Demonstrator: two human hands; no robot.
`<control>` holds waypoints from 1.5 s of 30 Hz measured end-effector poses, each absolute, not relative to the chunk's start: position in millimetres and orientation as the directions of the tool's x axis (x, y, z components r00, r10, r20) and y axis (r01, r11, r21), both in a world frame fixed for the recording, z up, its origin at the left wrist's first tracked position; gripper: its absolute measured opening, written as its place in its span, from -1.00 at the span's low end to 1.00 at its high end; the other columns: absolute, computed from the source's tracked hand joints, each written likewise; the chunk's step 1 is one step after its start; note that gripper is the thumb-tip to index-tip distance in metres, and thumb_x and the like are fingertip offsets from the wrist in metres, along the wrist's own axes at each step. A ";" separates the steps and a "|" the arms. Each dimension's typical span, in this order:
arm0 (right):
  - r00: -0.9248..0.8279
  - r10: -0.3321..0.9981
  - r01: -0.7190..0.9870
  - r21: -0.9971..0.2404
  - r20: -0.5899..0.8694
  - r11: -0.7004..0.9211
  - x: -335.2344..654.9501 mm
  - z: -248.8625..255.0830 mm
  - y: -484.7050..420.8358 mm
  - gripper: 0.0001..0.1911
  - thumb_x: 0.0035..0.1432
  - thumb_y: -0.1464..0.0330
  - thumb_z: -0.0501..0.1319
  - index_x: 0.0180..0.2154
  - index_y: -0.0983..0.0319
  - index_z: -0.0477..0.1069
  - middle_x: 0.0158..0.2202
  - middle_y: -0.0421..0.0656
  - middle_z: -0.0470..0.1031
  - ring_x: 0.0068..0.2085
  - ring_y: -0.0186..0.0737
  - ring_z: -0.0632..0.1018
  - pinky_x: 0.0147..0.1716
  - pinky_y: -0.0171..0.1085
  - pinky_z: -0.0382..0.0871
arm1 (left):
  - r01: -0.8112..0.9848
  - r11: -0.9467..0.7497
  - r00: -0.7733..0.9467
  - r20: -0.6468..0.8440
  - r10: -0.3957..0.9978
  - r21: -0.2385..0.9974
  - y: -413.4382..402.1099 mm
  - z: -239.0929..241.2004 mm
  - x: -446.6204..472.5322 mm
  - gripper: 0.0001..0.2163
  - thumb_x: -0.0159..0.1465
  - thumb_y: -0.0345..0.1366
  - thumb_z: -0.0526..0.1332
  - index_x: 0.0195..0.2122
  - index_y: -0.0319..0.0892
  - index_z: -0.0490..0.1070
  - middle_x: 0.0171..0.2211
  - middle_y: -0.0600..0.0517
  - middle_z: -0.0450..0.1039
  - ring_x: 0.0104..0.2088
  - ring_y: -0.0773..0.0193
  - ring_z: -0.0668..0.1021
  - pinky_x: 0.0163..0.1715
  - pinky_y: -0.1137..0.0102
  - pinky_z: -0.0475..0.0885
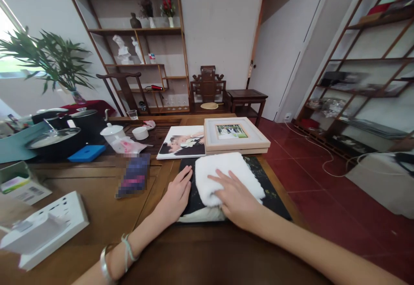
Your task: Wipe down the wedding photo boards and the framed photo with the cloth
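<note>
A folded white towel [226, 170], fluffy and thick, lies on a flat black board [274, 194] with faint gold marks. My right hand [234, 196] presses down on the towel, its fingers partly spread and the cloth bunched near the thumb. At the board's left edge rests my left hand [176, 190], fingers stretched out and holding nothing. Pale fabric [203, 214] shows along the near edge of the board, partly under my right hand. Just beyond the board are a light wooden picture frame [210, 136] and a white-edged photo print [171, 151].
To the left stand a power strip [48, 229], a tissue box [22, 183], a blue sponge-like block [86, 152], a lidded pan [54, 142] and a white teapot [112, 133]. A dark purple packet [134, 175] lies nearer. The table's right edge borders a red tiled floor [310, 203].
</note>
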State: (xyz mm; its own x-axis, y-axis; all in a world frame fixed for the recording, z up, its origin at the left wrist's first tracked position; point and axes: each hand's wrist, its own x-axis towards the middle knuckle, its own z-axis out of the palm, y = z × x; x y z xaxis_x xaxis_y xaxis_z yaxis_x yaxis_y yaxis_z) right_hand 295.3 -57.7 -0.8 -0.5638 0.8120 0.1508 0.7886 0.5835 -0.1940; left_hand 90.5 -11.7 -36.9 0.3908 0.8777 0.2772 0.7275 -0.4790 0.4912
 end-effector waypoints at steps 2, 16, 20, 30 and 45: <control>-0.540 0.826 0.808 -0.175 0.162 0.562 291.8 3.1 -37.3 -0.55 -0.06 0.59 0.04 -0.11 0.27 0.43 0.18 -0.05 0.19 0.21 0.10 0.10 0.13 0.13 -0.04 | 0.724 -0.466 0.380 0.270 0.885 0.509 -13.0 -36.1 91.0 -0.60 0.32 -0.28 -0.14 0.13 -0.25 0.19 0.21 -0.13 0.12 0.21 0.17 0.17 0.16 0.17 0.12; -0.649 0.755 0.725 -0.220 0.100 0.652 289.6 -10.5 -120.1 -0.74 0.01 0.53 0.06 -0.38 0.23 0.50 0.24 -0.13 0.08 0.25 0.09 -0.05 0.17 0.12 -0.17 | 0.704 -0.482 0.406 0.262 0.876 0.522 -12.7 -36.5 90.0 -0.59 0.33 -0.29 -0.16 0.14 -0.25 0.18 0.23 -0.14 0.08 0.22 0.17 0.16 0.17 0.16 0.08; -0.538 0.835 0.804 -0.228 0.114 0.549 290.8 0.7 -80.3 -0.58 -0.04 0.60 0.01 -0.18 0.24 0.46 0.21 -0.12 0.14 0.24 0.02 0.03 0.17 0.08 -0.14 | 0.704 -0.460 0.383 0.257 0.888 0.541 -11.9 -38.3 90.5 -0.58 0.32 -0.27 -0.16 0.14 -0.32 0.18 0.22 -0.18 0.09 0.22 0.18 0.15 0.18 0.18 0.07; -0.579 0.802 0.795 -0.114 0.144 0.595 261.2 0.8 -50.7 -0.67 0.05 0.52 0.03 -0.17 0.30 0.45 0.18 0.01 0.17 0.21 0.22 0.06 0.10 0.22 -0.07 | 0.518 -0.428 0.176 0.397 0.901 0.741 -12.7 -25.2 91.3 -0.61 0.31 -0.20 -0.10 0.02 -0.27 0.33 0.08 -0.11 0.33 0.10 0.22 0.35 0.15 0.23 0.14; -0.762 0.630 0.609 -0.162 0.152 0.776 318.1 -6.5 -132.8 -0.69 -0.04 0.57 0.05 -0.35 0.24 0.52 0.21 -0.11 0.13 0.24 0.10 0.02 0.15 0.17 -0.06 | 0.649 -0.473 0.266 0.404 0.875 0.596 -16.5 -27.5 93.8 -0.59 0.27 -0.17 0.00 0.03 -0.34 0.31 0.12 -0.17 0.27 0.13 0.16 0.32 0.15 0.21 0.16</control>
